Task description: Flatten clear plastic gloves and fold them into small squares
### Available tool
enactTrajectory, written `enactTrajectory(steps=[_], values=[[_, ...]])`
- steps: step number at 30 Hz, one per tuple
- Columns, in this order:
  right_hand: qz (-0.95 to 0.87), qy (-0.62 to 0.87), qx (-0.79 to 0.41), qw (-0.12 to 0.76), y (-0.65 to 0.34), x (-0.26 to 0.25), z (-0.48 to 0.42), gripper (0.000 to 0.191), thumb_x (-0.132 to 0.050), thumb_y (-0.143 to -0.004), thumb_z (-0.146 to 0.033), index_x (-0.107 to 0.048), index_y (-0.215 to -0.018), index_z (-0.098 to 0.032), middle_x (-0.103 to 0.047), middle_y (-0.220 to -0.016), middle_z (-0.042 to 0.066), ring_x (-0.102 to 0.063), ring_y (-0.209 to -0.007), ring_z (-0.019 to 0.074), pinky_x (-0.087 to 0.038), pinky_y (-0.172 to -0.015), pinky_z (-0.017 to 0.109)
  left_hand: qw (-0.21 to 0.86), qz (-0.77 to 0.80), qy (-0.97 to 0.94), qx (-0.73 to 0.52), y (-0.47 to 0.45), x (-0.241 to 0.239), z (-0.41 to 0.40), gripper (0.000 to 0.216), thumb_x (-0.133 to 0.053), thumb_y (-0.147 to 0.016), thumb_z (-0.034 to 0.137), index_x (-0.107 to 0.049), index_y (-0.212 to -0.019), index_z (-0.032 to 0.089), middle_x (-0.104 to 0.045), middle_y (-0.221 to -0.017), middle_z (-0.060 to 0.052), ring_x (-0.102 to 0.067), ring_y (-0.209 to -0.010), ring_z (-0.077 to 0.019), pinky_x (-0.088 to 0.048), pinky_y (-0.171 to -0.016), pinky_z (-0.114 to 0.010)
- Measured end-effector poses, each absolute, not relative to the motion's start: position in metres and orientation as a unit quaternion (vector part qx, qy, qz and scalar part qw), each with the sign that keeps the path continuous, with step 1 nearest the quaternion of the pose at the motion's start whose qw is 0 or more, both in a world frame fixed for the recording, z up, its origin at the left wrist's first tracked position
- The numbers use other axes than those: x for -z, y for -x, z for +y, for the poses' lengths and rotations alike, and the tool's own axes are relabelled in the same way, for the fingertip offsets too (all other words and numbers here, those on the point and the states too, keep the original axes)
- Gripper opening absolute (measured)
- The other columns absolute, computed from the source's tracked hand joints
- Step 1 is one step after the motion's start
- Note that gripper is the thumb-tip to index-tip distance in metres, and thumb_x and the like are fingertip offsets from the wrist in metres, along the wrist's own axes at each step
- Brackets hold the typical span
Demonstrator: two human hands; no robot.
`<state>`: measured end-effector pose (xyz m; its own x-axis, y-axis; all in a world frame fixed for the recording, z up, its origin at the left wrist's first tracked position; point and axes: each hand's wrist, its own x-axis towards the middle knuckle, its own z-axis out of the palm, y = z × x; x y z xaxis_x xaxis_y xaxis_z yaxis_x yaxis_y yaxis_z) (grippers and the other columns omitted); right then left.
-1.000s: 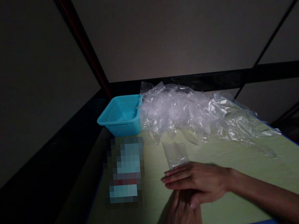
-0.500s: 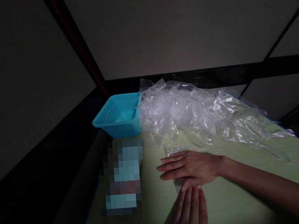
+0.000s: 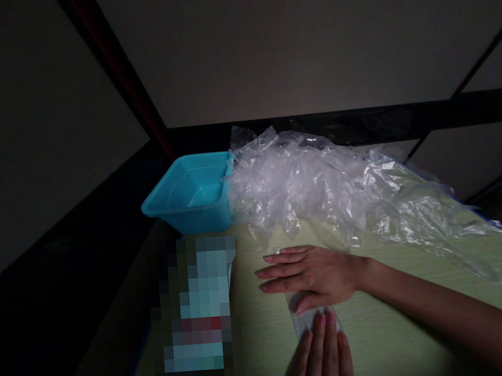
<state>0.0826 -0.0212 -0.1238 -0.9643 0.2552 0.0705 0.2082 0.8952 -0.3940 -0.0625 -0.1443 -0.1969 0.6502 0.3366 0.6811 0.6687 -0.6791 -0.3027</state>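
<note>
A flat, folded strip of clear plastic bag (image 3: 310, 319) lies on the pale green tabletop (image 3: 382, 339). Across its far part, my right hand (image 3: 317, 273) rests palm down with the fingers stretched out to the left. My left hand (image 3: 322, 352) lies on the near end of the strip, its fingers extended forward and its lower part cut off by the picture's bottom edge. Between the two hands a short stretch of the plastic shows; the rest is mostly covered.
A large heap of crumpled clear plastic bags (image 3: 302, 184) spreads along the back of the table. Left of it stands a blue plastic basin (image 3: 188, 215). A pixelated bluish item (image 3: 203, 306) lies near the left edge. Dark-edged wall panels (image 3: 293, 47) rise behind.
My hands have drawn apart, so more of the folded plastic shows between them. The right thumb no longer meets the left fingertips. The view has shifted slightly.
</note>
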Motion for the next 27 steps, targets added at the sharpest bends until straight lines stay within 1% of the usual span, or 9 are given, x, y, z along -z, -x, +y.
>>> enactTrajectory(steps=[4,8,10,15,18,20,23,25,27], values=[[-0.973,0.123,-0.185,0.063,-0.082,0.125,-0.016,0.058,-0.043,-0.089,-0.039,-0.028,-0.139,-0.015,-0.027,-0.145,0.002,-0.011,-0.136,0.0164,-0.012,-0.111,0.033,0.274,-0.301,0.862,0.303,0.061,0.198,-0.145,0.029,-0.035,-0.091,0.016,-0.062,-0.102,0.015,-0.069,-0.101,-0.004,-0.061,-0.102,-0.0153,-0.026,-0.108,-0.031],[-0.971,0.135,-0.185,0.072,-0.081,0.128,-0.012,0.063,-0.043,-0.088,-0.043,-0.021,-0.141,-0.018,-0.027,-0.146,0.001,-0.011,-0.136,0.0161,-0.011,-0.11,0.035,0.284,-0.296,0.862,0.297,0.06,0.192,-0.144,0.03,-0.033,-0.092,0.016,-0.063,-0.097,0.019,-0.071,-0.096,0.0,-0.062,-0.098,-0.0132,-0.021,-0.11,-0.032],[-0.97,0.14,-0.183,0.071,-0.081,0.129,-0.011,0.063,-0.042,-0.089,-0.045,-0.019,-0.142,-0.02,-0.026,-0.146,0.001,-0.012,-0.136,0.0163,-0.01,-0.11,0.036,0.279,-0.31,0.856,0.306,0.059,0.19,-0.145,0.03,-0.034,-0.091,0.015,-0.063,-0.096,0.018,-0.071,-0.095,0.0,-0.062,-0.099,-0.0138,-0.021,-0.11,-0.032],[-0.967,0.177,-0.173,0.059,-0.078,0.132,-0.008,0.066,-0.039,-0.089,-0.049,-0.015,-0.143,-0.019,-0.021,-0.147,0.002,-0.011,-0.136,0.0193,-0.006,-0.11,0.042,0.245,-0.346,0.857,0.293,0.056,0.191,-0.153,0.033,-0.032,-0.089,0.012,-0.062,-0.101,0.016,-0.069,-0.102,-0.004,-0.058,-0.105,-0.0163,-0.025,-0.107,-0.031],[-0.959,0.2,-0.187,0.069,-0.077,0.133,-0.005,0.061,-0.036,-0.09,-0.048,-0.018,-0.142,-0.021,-0.021,-0.147,0.003,-0.011,-0.136,0.0203,-0.006,-0.11,0.045,0.225,-0.361,0.869,0.253,0.058,0.191,-0.158,0.033,-0.033,-0.089,0.016,-0.059,-0.109,0.016,-0.064,-0.113,-0.005,-0.054,-0.111,-0.017,-0.031,-0.103,-0.028],[-0.942,0.218,-0.229,0.115,-0.078,0.134,-0.003,0.055,-0.031,-0.092,-0.046,-0.024,-0.141,-0.021,-0.024,-0.146,0.004,-0.017,-0.135,0.0194,-0.01,-0.109,0.045,0.211,-0.363,0.883,0.211,0.061,0.189,-0.16,0.035,-0.035,-0.089,0.02,-0.054,-0.117,0.014,-0.058,-0.122,-0.007,-0.049,-0.116,-0.018,-0.034,-0.1,-0.028],[-0.854,0.291,-0.324,0.285,-0.083,0.134,-0.002,0.05,-0.027,-0.093,-0.048,-0.041,-0.133,-0.022,-0.039,-0.14,0.005,-0.033,-0.129,0.0195,-0.023,-0.107,0.043,0.183,-0.351,0.907,0.147,0.065,0.181,-0.161,0.04,-0.038,-0.089,0.024,-0.047,-0.126,0.011,-0.049,-0.132,-0.01,-0.043,-0.122,-0.0199,-0.036,-0.098,-0.029],[-0.783,0.345,-0.348,0.384,-0.088,0.135,-0.005,0.05,-0.024,-0.094,-0.048,-0.049,-0.127,-0.021,-0.047,-0.133,0.007,-0.042,-0.123,0.0209,-0.033,-0.101,0.044,0.17,-0.341,0.916,0.122,0.067,0.176,-0.161,0.043,-0.039,-0.088,0.024,-0.043,-0.129,0.009,-0.045,-0.135,-0.012,-0.041,-0.124,-0.0208,-0.036,-0.099,-0.029],[-0.75,0.378,-0.341,0.422,-0.097,0.135,-0.013,0.049,-0.022,-0.094,-0.046,-0.052,-0.124,-0.02,-0.051,-0.129,0.01,-0.048,-0.117,0.0222,-0.04,-0.095,0.045,0.164,-0.338,0.92,0.113,0.068,0.17,-0.161,0.045,-0.04,-0.087,0.023,-0.042,-0.13,0.007,-0.043,-0.136,-0.014,-0.04,-0.125,-0.0217,-0.036,-0.099,-0.03]])
